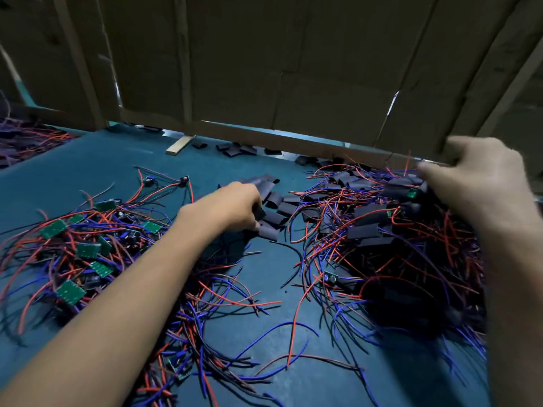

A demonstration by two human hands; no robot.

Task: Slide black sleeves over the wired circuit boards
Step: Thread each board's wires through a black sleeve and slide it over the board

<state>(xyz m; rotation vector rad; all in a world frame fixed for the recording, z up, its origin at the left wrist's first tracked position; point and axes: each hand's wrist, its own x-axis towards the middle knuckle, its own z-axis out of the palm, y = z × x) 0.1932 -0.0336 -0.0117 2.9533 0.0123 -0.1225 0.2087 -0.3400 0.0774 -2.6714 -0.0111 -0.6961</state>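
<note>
The left hand (232, 205) lies at the middle of the view, with the fingers curled down into a small heap of loose black sleeves (274, 205); it seems to pinch one sleeve (260, 213) at the fingertips, but motion blur hides the exact grip. The right hand (482, 183) is at 2 o'clock, over the far edge of the right pile. Its fingers are bent and blurred, and I cannot tell if they hold something.

Under the right hand and toward 4 o'clock lies a big pile of sleeved boards (373, 224), black tubes with red and blue wires coming out. At 9 o'clock from the left hand lies a pile of bare green circuit boards (88, 249), tangled in their wires. All is on a teal surface (97, 160). At 12 o'clock stand cardboard panels (264, 69), with some more sleeves (235, 149) just at their foot.
</note>
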